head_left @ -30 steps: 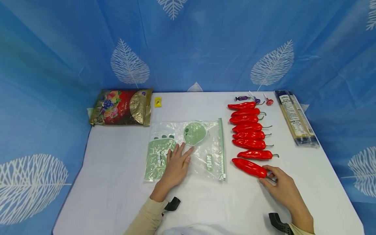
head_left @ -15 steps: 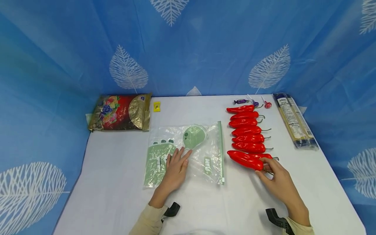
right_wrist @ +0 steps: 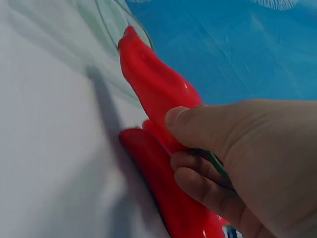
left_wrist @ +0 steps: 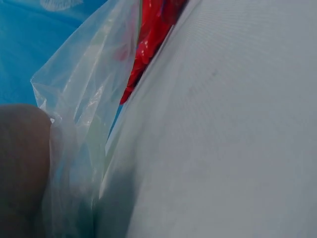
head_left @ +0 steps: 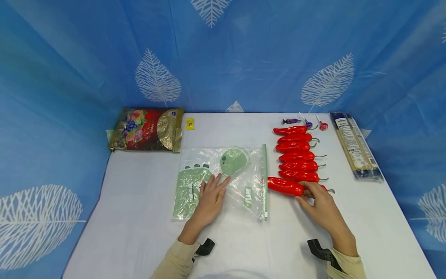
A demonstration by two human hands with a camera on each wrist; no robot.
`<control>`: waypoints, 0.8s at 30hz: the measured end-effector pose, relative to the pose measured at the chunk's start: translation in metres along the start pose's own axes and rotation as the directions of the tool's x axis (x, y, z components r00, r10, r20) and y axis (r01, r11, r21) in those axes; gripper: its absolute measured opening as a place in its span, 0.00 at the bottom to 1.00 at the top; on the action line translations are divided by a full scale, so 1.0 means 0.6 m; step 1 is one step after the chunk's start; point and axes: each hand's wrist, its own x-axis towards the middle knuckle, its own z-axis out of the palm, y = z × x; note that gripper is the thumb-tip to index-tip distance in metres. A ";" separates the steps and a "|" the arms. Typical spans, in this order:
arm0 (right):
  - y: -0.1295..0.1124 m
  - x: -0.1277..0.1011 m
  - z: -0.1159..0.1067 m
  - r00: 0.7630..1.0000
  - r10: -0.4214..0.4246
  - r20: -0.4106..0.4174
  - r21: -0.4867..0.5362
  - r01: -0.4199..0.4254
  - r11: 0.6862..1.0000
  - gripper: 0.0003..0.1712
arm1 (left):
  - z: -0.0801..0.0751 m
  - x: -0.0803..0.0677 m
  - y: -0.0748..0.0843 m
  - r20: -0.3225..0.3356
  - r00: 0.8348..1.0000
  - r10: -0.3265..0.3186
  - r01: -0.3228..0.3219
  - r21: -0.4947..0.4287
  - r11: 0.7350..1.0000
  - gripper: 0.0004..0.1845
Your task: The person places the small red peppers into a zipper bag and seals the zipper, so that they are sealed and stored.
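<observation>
Right wrist view: your right hand is pinching the red pepper near its stem, tip nearing the zip bag. It looks light, stiff and glossy, so grip firmly. Your left hand is lying flat-fingered on the bag; the pepper row is crowding close.

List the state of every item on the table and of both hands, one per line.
Left hand: flat, pressing on the zip bag.
Zip bag: lying flat, mouth towards the peppers.
Right hand: gripping one red pepper.
Held red pepper: tip at the bag's mouth.
Row of red peppers: lying side by side.
Snack bag: lying flat.
Noodle pack: lying flat, sealed.
</observation>
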 end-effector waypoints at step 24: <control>-0.050 0.038 0.050 0.993 -0.109 0.052 0.032 0.108 0.994 0.23 | 0.006 0.000 0.000 -0.001 1.000 0.000 0.000 0.076 0.997 0.24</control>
